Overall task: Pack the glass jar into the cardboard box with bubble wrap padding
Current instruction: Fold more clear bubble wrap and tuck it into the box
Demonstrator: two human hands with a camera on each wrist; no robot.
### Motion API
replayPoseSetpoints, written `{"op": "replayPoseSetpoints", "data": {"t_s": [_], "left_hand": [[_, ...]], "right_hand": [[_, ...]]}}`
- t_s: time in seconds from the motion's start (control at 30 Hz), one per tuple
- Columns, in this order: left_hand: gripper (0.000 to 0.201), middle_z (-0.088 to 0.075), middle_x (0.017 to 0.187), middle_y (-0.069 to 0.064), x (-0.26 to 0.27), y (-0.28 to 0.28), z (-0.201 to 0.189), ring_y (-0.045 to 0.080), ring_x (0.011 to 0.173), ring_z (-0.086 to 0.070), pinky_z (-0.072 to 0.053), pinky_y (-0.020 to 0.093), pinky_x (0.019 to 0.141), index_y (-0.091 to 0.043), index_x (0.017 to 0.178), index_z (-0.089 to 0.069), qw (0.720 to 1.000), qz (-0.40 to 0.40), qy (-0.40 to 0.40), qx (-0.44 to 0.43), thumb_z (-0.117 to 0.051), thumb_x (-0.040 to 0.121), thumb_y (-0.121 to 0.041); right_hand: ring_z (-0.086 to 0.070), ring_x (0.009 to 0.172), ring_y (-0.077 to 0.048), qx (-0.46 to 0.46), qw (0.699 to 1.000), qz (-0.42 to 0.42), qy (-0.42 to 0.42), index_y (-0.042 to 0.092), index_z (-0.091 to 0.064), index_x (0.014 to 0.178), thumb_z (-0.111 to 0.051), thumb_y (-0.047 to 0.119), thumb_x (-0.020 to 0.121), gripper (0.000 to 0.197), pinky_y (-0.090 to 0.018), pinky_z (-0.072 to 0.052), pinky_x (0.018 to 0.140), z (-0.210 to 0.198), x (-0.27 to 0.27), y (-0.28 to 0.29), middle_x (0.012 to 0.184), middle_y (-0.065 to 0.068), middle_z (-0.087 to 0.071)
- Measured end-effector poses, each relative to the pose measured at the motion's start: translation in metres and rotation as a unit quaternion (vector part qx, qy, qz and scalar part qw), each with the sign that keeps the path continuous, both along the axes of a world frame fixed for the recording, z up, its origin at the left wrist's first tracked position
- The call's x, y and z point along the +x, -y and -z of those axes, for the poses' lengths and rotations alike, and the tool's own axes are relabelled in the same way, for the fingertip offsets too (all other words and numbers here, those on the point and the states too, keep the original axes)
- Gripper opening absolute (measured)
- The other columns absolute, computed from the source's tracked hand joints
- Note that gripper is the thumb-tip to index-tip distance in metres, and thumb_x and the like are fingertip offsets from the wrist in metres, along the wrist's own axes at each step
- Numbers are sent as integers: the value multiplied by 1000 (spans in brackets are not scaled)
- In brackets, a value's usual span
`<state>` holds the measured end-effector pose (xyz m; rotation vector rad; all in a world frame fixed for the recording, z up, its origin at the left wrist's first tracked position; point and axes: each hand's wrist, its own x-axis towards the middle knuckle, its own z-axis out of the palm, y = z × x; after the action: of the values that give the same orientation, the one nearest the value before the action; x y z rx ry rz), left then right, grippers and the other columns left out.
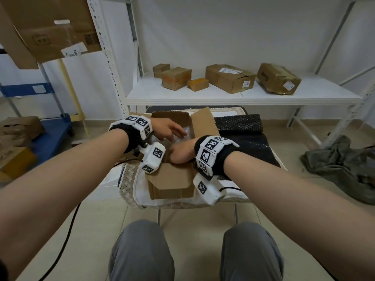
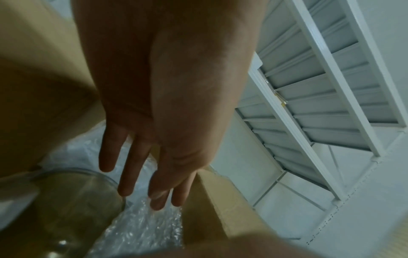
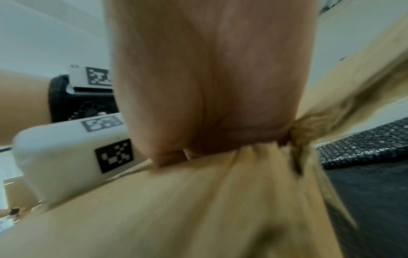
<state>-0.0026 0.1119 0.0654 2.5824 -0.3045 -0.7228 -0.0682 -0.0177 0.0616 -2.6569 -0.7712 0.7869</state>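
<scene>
An open cardboard box (image 1: 172,183) stands on a small cloth-covered table, lined with clear bubble wrap (image 2: 141,232). My left hand (image 1: 172,130) hovers over the box's far side, its fingers (image 2: 130,174) straight and spread just above the wrap, holding nothing. The glass jar (image 2: 66,209) sits low inside the box beside them. My right hand (image 1: 180,153) reaches down into the box from the near right with fingers curled, and it rests on the jar's top (image 2: 33,87). A bent cardboard flap (image 3: 198,209) hides its fingertips in the right wrist view.
Black bubble wrap (image 1: 239,123) lies rolled and spread on the table right of the box. A white shelf (image 1: 243,96) behind carries several cardboard parcels. A grey cloth heap (image 1: 345,165) lies on the floor at right, more boxes at left. A black cable (image 1: 67,230) hangs from my left wrist.
</scene>
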Motion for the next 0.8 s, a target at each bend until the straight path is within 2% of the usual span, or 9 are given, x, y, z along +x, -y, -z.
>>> {"op": "replayPoseSetpoints", "data": {"t_s": [0.07,0.13,0.27,0.33,0.43,0.57,0.63,0.73,0.8], "left_hand": [[49,-65,128,-5,-4,2,-11,15,120,-56,-48,34,94,-26,133,-58,1000,-10,27,-1,-53,92,0],[41,-67,120,-3,-8,4,-23,15,107,-61,-50,32,89,-26,127,-63,998,-10,62,6,-54,93,-5],[20,-70,91,-4,-15,15,-48,10,77,-62,-49,21,71,-22,107,-68,991,-21,135,-12,-57,95,-10],[18,-72,89,-1,-17,24,-59,13,81,-67,-54,25,77,-23,98,-69,986,-35,159,-34,-56,94,-11],[19,-72,91,7,-21,44,-72,13,78,-67,-54,24,74,-15,107,-69,980,-52,184,-50,-52,96,-11],[22,-74,92,8,-30,81,-82,16,79,-70,-57,33,78,-13,102,-71,971,-71,216,-72,-50,95,-11],[24,-75,91,5,-34,102,-84,15,78,-71,-56,30,73,-12,102,-72,970,-72,215,-81,-49,93,-10],[20,-75,90,3,-37,135,-84,13,73,-70,-54,24,66,-11,100,-71,971,-75,207,-92,-52,93,-11],[16,-75,90,5,-39,158,-81,15,75,-71,-57,27,69,-11,97,-72,972,-75,195,-103,-57,92,-14]], "right_hand": [[-56,123,-31,44,998,35,-8,7,-56,134,-43,14,103,35,-39,-45,105,-3,6,4,137,-18,-57],[-69,103,-34,109,993,44,-24,5,-66,118,-45,9,100,27,-43,-57,91,-11,7,11,116,-19,-69],[-67,79,-31,225,966,128,8,-6,-67,108,-40,3,99,30,-38,-56,77,-33,12,28,90,-18,-69],[-69,77,-29,258,952,155,53,-4,-72,98,-41,4,98,32,-37,-58,78,-43,16,37,88,-16,-72],[-71,75,-21,287,931,201,99,3,-73,93,-48,11,99,27,-33,-60,75,-56,18,60,90,-14,-76],[-66,63,-15,336,892,264,147,5,-70,85,-50,10,97,24,-18,-50,50,-62,23,90,84,-13,-75],[-63,56,-13,348,878,286,162,9,-67,75,-49,6,94,27,-15,-44,43,-62,22,106,80,-12,-73],[-63,55,-15,347,862,322,182,12,-66,70,-49,6,93,29,-18,-47,47,-59,21,135,76,-11,-73],[-65,58,-18,338,854,347,189,13,-65,68,-48,8,93,30,-22,-52,53,-55,21,155,75,-13,-73]]}}
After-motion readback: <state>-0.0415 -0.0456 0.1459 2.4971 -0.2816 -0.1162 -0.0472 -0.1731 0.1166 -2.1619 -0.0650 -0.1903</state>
